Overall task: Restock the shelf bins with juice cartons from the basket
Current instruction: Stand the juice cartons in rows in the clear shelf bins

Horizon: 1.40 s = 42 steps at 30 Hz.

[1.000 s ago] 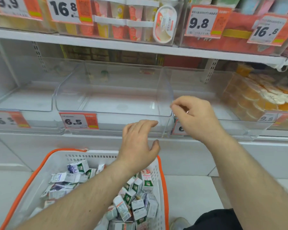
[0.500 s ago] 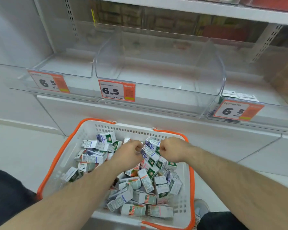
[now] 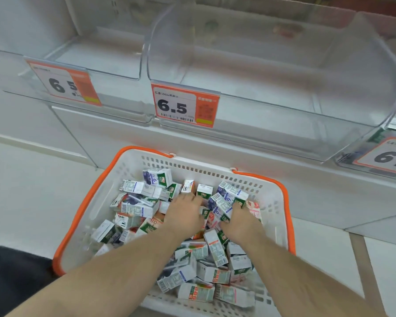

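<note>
A white basket with an orange rim [image 3: 82, 209] stands on the floor below the shelf, filled with several small juice cartons [image 3: 135, 208] in blue, green and orange prints. Both hands are down inside it. My left hand [image 3: 184, 213] digs into the middle of the pile, fingers curled down around cartons just below an orange carton [image 3: 188, 186]; its fingertips are hidden. My right hand [image 3: 240, 223] grips blue-and-white cartons [image 3: 226, 199] near the basket's far right. Above, the clear middle shelf bin [image 3: 284, 124] holds nothing.
An orange 6.5 price tag [image 3: 184, 106] hangs on the middle bin. Another clear bin [image 3: 96, 65] with its tag [image 3: 64, 84] sits to the left, and a third tag [image 3: 386, 157] marks a bin at the right edge. My dark trouser leg [image 3: 12, 282] is at lower left.
The view tipped from the shelf down to the basket. Both hands dropped from in front of the bins into the basket and pushed deeper among the cartons, closing on them.
</note>
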Motion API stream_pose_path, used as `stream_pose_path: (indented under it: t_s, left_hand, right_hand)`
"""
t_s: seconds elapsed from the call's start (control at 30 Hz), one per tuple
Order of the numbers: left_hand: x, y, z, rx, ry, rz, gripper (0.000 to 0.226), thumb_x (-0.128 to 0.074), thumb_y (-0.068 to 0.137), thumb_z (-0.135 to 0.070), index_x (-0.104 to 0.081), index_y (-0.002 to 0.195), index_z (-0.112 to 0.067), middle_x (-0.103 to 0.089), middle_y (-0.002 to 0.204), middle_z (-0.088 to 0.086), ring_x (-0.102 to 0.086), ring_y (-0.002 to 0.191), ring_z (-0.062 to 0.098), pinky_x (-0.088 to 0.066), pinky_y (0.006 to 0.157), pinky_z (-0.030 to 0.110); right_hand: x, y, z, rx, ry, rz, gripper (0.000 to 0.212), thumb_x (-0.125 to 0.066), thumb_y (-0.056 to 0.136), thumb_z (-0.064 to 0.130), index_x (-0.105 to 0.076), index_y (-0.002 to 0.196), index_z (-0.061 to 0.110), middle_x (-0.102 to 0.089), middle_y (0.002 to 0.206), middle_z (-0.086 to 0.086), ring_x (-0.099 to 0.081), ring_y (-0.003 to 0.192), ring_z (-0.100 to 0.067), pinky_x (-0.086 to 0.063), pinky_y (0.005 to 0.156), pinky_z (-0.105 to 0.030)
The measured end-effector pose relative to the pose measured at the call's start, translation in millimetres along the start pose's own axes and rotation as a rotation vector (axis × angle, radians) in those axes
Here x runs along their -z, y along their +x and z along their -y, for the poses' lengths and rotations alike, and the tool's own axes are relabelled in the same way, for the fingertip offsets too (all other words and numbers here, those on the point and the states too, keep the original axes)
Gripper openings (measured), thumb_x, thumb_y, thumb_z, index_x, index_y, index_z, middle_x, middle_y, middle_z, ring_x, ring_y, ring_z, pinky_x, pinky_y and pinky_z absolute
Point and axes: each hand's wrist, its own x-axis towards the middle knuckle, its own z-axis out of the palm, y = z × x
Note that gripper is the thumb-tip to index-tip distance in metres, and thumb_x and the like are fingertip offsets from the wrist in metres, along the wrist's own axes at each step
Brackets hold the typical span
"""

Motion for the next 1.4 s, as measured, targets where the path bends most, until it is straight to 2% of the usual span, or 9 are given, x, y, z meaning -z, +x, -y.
stream_pose_path:
  t_s: [0.1,0.23,0.33,0.6,0.93,1.07,1.17,1.3,1.4]
  left_hand:
    - [-14,13,-3,0.026,0.099,0.042,0.054,-0.058,0.091,-0.045,-0.045,0.138,-0.022,-0.049,0.137,0.007,-0.046,0.126,0.027,-0.039,0.105,0.042]
    - [-18,20,-8,0.036,-0.006,0.032,0.039,-0.067,0.088,-0.025,-0.055,0.125,-0.021,-0.054,0.124,0.005,-0.05,0.116,0.025,-0.045,0.099,0.037]
    - [-14,12,-12,0.141,-0.288,-0.019,0.035,-0.074,0.08,-0.013,-0.06,0.111,-0.024,-0.053,0.121,-0.001,-0.054,0.109,0.02,-0.048,0.091,0.028]
    - [54,-18,-6,0.524,-1.294,-0.06,0.053,-0.078,0.073,0.007,-0.056,0.118,-0.009,-0.065,0.104,0.006,-0.066,0.082,0.024,-0.05,0.066,0.032]
    - [166,-40,-62,0.173,-1.904,-0.071,0.017,-0.044,0.1,-0.002,-0.058,0.097,-0.013,-0.068,0.077,0.011,-0.067,0.059,0.021,-0.057,0.054,0.033]
    - [185,-45,-86,0.153,-1.852,-0.034,0.019,-0.044,0.102,-0.016,-0.063,0.102,-0.018,-0.065,0.078,0.007,-0.063,0.065,0.022,-0.051,0.067,0.038]
    - [197,-47,-108,0.213,-1.664,0.016,0.02,-0.051,0.098,-0.027,-0.069,0.091,-0.023,-0.06,0.068,0.002,-0.055,0.06,0.021,-0.046,0.062,0.031]
    - [198,-45,-129,-0.056,-0.942,-0.169,0.009,-0.062,0.093,-0.031,-0.065,0.09,-0.024,-0.062,0.073,-0.005,-0.057,0.063,0.014,-0.046,0.063,0.029]
    - [193,-46,-139,-0.262,-0.442,-0.131,0.05,-0.07,0.078,-0.057,-0.048,0.122,-0.046,-0.06,0.089,-0.013,-0.058,0.087,0.0,-0.047,0.079,0.027]
  right_hand:
    - [-4,7,-4,0.006,0.046,-0.011,0.044,-0.059,0.093,0.042,-0.046,0.127,0.016,-0.058,0.118,-0.01,-0.063,0.105,-0.031,-0.054,0.086,-0.041]
    - [15,5,-13,-0.017,0.199,0.083,0.029,-0.062,0.091,0.037,-0.056,0.106,0.014,-0.056,0.103,-0.008,-0.063,0.082,-0.021,-0.053,0.07,-0.03]
    - [39,-6,-20,0.026,0.274,0.148,0.012,-0.061,0.09,0.025,-0.058,0.09,0.013,-0.06,0.082,-0.004,-0.055,0.064,-0.014,-0.039,0.052,-0.024]
    - [138,-63,-14,0.309,0.008,-0.003,0.031,-0.069,0.084,0.026,-0.057,0.113,0.022,-0.061,0.099,0.003,-0.058,0.092,-0.02,-0.045,0.073,-0.029]
    - [213,-138,-21,0.367,0.379,-0.195,0.025,-0.078,0.082,0.022,-0.063,0.099,0.033,-0.066,0.098,0.006,-0.065,0.089,-0.022,-0.057,0.078,-0.041]
    - [226,-151,-32,0.403,0.337,-0.365,0.036,-0.082,0.075,0.022,-0.059,0.099,0.036,-0.061,0.09,0.018,-0.06,0.088,-0.009,-0.044,0.068,-0.014]
    - [230,-157,-41,0.407,0.384,-0.451,0.044,-0.085,0.072,0.026,-0.056,0.103,0.037,-0.057,0.089,0.022,-0.057,0.082,-0.004,-0.043,0.067,-0.013]
    - [236,-164,-53,0.432,0.435,-0.538,0.062,-0.088,0.069,0.029,-0.044,0.109,0.045,-0.062,0.096,0.019,-0.061,0.088,-0.007,-0.05,0.076,-0.028]
    - [240,-171,-61,0.439,0.484,-0.614,0.069,-0.09,0.067,0.03,-0.04,0.111,0.047,-0.063,0.097,0.018,-0.06,0.087,-0.004,-0.05,0.08,-0.029]
